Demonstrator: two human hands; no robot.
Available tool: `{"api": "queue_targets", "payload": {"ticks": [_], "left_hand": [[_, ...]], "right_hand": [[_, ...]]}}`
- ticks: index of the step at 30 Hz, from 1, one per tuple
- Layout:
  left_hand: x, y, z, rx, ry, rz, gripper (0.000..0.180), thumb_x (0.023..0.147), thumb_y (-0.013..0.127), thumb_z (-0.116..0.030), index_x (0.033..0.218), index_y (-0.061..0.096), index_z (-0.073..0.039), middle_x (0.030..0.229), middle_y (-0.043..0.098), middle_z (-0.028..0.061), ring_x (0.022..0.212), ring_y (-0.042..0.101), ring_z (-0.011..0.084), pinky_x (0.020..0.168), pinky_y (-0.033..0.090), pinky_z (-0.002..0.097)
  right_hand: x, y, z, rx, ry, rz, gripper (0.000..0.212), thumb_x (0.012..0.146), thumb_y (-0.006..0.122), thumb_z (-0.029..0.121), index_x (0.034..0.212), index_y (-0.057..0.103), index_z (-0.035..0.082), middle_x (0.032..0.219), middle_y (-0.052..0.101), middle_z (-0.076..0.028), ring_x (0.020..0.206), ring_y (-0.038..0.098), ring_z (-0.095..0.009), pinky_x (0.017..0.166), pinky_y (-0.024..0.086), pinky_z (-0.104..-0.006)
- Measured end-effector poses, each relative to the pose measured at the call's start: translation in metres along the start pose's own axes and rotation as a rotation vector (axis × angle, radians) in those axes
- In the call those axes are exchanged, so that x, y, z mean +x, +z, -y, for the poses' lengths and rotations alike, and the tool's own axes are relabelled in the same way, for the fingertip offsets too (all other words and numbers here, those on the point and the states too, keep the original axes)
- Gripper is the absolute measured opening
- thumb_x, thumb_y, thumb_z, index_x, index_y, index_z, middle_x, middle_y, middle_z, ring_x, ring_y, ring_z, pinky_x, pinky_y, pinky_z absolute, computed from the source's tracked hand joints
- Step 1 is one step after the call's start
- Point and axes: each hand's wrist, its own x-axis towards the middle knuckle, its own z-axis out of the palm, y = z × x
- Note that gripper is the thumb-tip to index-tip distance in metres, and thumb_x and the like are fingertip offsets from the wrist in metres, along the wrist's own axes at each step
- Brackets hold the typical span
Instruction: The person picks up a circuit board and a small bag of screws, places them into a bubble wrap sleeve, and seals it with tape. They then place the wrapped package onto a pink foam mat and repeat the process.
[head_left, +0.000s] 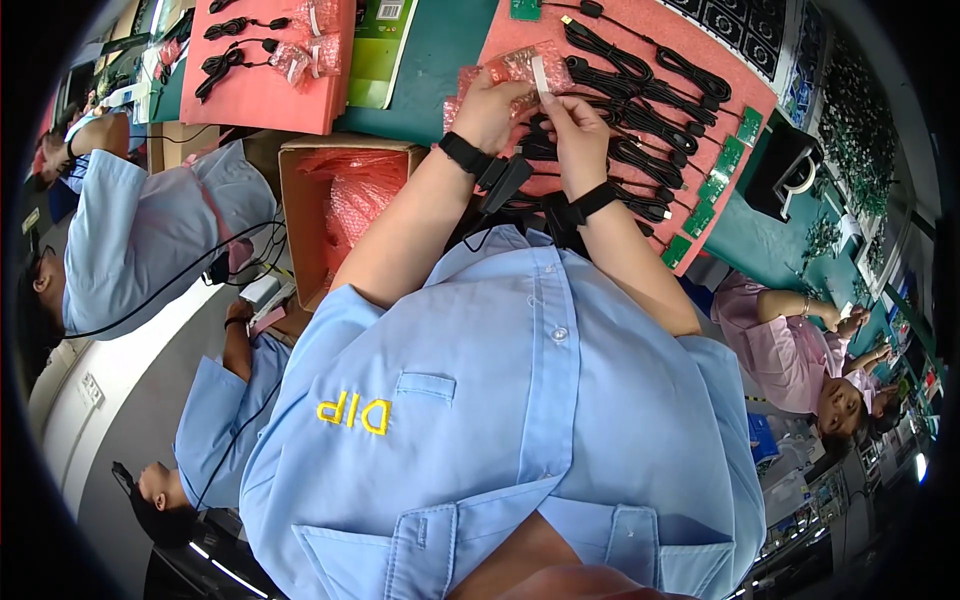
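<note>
My left hand [488,115] is closed on a pink bubble-wrap bundle [515,68] at the far side of the pink foam sheet [503,30]. What is inside the bundle cannot be made out. Right beside it, my right hand [580,135] pinches a short white strip of tape [541,74], whose upper end lies against the bubble wrap. Under and to the right of both hands, several coiled black cables [640,155] lie in rows on the foam. Small green circuit boards [718,178] sit at the cable ends along the sheet's right edge.
A cardboard box [300,215] of pink bubble wrap [365,200] stands left of my left forearm. Another pink foam sheet [270,100] holds cables and wrapped bundles. A black tape dispenser [783,170] is on the green table [745,230] at right. Other people work on both sides.
</note>
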Motion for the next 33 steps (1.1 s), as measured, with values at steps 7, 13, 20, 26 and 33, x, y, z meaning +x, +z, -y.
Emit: {"api": "queue_targets", "payload": {"ticks": [7,13,20,26,33], "left_hand": [[-0.003,0.003,0.001,0.015,0.051,-0.044,0.023,0.081,0.048,0.006,0.102,0.053,-0.001,0.092,0.06,0.0081,0.08,0.06,0.0182,0.067,0.05,0.029],[0.0,0.001,0.006,0.095,0.083,-0.028,0.025,0.08,0.048,0.007,0.103,0.054,-0.001,0.091,0.06,0.0079,0.078,0.06,0.0162,0.067,0.05,0.0277],[0.0,0.018,0.005,0.236,0.186,-0.138,0.014,0.084,0.056,-0.002,0.098,0.058,-0.001,0.081,0.061,0.0043,0.065,0.058,0.0129,0.056,0.046,0.026],[0.02,-0.004,0.003,0.015,0.039,-0.213,0.012,0.086,0.059,-0.01,0.094,0.061,-0.001,0.079,0.062,0.0051,0.066,0.059,0.0154,0.053,0.048,0.0285],[0.027,-0.015,-0.002,0.075,-0.063,-0.2,0.019,0.09,0.055,-0.016,0.1,0.06,-0.001,0.082,0.063,0.0092,0.071,0.063,0.0213,0.058,0.054,0.0343]], "right_hand": [[0.016,-0.001,-0.005,-0.113,0.037,0.018,0.025,0.08,0.071,0.025,0.069,0.062,0.004,0.062,0.057,0.003,0.055,0.048,-0.003,0.052,0.036,-0.0174],[0.02,0.002,-0.005,-0.183,0.046,-0.042,0.034,0.078,0.073,0.029,0.06,0.059,0.003,0.056,0.053,0.003,0.052,0.044,-0.003,0.049,0.034,-0.0187],[0.028,-0.009,-0.024,-0.276,0.002,0.047,0.028,0.083,0.068,0.025,0.065,0.06,0.005,0.065,0.057,0.002,0.058,0.048,-0.003,0.052,0.038,-0.0181],[0.013,-0.004,-0.02,-0.081,-0.096,0.112,0.024,0.083,0.069,0.02,0.068,0.06,0.003,0.066,0.057,0.002,0.057,0.046,-0.003,0.052,0.038,-0.0188],[0.024,-0.021,-0.016,-0.65,-0.453,0.113,0.017,0.077,0.071,0.023,0.077,0.063,0.008,0.064,0.059,-0.003,0.053,0.051,-0.013,0.052,0.041,-0.0263]]}}
